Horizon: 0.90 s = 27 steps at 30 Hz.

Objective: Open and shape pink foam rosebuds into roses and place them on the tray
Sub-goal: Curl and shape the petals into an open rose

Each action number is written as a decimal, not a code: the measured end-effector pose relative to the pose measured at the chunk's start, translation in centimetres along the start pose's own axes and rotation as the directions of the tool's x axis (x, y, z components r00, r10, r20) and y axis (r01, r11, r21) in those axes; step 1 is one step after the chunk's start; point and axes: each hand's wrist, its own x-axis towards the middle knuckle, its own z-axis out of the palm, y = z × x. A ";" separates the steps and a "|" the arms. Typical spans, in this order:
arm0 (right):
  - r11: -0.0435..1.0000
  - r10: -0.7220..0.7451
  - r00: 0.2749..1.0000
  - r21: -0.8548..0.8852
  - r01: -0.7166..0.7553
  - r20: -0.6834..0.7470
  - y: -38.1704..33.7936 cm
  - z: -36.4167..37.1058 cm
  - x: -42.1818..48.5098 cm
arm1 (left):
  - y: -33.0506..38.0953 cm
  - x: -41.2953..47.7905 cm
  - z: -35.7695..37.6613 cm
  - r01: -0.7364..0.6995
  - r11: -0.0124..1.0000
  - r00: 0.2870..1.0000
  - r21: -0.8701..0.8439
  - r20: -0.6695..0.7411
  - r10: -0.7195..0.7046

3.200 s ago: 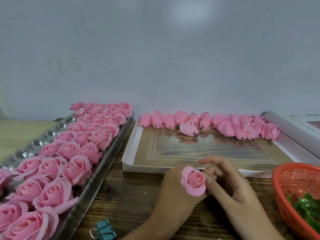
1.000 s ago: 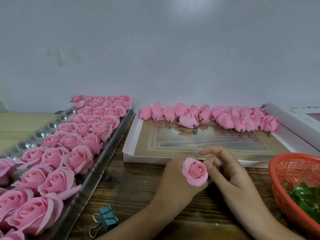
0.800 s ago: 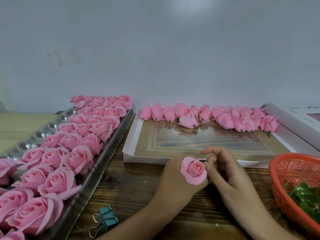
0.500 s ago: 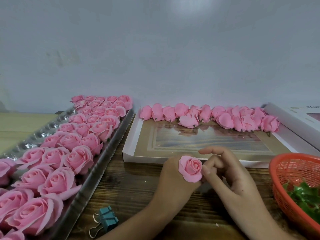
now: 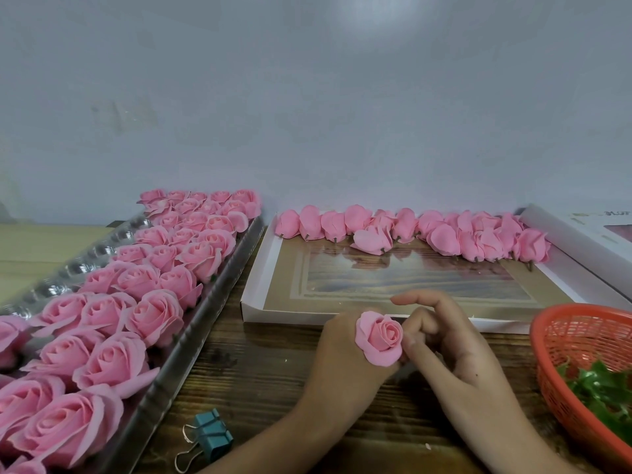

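Observation:
A pink foam rose (image 5: 380,337), half opened, sits above the wooden table in front of me. My left hand (image 5: 345,357) grips it from behind and below. My right hand (image 5: 444,340) touches its right edge, thumb and a curled finger pinching an outer petal, index finger raised. On the left a silver tray (image 5: 191,333) carries several rows of opened roses (image 5: 154,313). A row of closed rosebuds (image 5: 410,230) lies along the far edge of a flat white box (image 5: 260,289).
An orange plastic basket (image 5: 561,340) with green leaves (image 5: 605,391) stands at the right edge. A teal binder clip (image 5: 208,439) lies near the front, beside the tray. A second white box (image 5: 581,234) is at the far right. A grey wall closes the back.
The rose has turned a little in my left hand and its outer petals stand slightly wider. My right fingers have shifted along its right edge. Between the earliest frame and the rest, the view tilted.

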 end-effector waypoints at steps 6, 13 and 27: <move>1.000 0.022 0.999 -0.004 -0.021 0.028 0.0 0.0 0.1 | 0.0 0.1 0.0 0.008 1.000 1.000 0.019 -0.011 -0.008; 0.990 -0.009 1.000 -0.143 0.013 0.026 0.3 0.0 0.0 | -0.1 0.1 -0.1 -0.019 1.000 1.000 0.003 -0.017 0.019; 0.912 -0.236 0.970 -0.334 0.240 0.052 -1.7 0.4 0.1 | 0.8 0.0 -0.3 -0.035 0.984 0.994 -0.176 0.092 0.052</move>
